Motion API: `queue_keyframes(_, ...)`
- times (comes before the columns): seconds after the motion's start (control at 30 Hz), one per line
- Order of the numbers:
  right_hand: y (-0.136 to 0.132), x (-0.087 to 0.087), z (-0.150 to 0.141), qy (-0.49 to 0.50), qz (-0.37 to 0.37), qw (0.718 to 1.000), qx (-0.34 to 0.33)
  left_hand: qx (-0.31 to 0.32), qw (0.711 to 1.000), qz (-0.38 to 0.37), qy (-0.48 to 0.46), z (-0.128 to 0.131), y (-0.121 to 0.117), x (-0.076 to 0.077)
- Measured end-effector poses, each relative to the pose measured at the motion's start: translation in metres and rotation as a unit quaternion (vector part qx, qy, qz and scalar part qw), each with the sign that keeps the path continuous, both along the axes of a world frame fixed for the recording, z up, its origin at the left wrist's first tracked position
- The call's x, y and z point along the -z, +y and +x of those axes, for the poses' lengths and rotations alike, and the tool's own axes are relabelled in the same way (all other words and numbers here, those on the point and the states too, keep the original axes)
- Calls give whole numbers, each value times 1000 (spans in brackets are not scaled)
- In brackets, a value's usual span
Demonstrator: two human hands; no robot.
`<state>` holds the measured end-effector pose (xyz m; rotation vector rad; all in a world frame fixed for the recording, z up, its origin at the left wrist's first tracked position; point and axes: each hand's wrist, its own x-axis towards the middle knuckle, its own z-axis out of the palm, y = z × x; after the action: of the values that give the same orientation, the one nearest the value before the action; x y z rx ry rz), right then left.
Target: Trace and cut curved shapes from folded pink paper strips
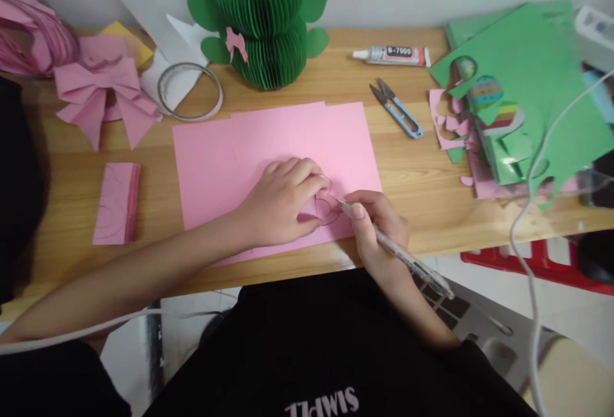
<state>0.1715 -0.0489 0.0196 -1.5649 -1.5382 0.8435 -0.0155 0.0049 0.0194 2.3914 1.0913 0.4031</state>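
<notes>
Several pink paper sheets (211, 161) lie overlapped on the wooden table in front of me. My left hand (285, 203) rests on them with curled fingers, its thumb and fingertips holding a small pink paper piece (322, 210) against the sheets. Dark curved lines show on that piece; much of it is hidden by the hand. In my right hand (378, 225) is a clear-barrelled pen (412, 263), gripped near its tip. The pen's point touches or nearly touches the drawn curve beside my left fingertips.
A pink paper stack (112, 204) with drawn curves stands left, below a paper bow (105, 91) and tape roll (190, 92). Behind are a green honeycomb paper piece (261, 27), glue tube (396, 55) and thread snips (398, 110). Green sheets (537, 97), scraps and a white cable (530, 212) lie right.
</notes>
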Motion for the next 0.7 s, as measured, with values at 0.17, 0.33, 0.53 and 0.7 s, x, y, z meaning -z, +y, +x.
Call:
queue_keyframes(0.17, 11, -4, -5, 54, 38, 998, -20, -11, 1000, -10, -4, 1, -1, 1)
queue_keyframes(0.33, 19, 3, -10, 51, 20, 998, -15, -10, 1000, -7, -5, 1, -1, 3)
queue_keyframes(0.53, 17, 9, -15, 30, 27, 999, -6, -8, 1000, -3, 6, 1, -2, 2)
queue_keyframes(0.7, 18, 7, -16, 5, 23, 1000, -4, -11, 1000, 6, 7, 1, -2, 3)
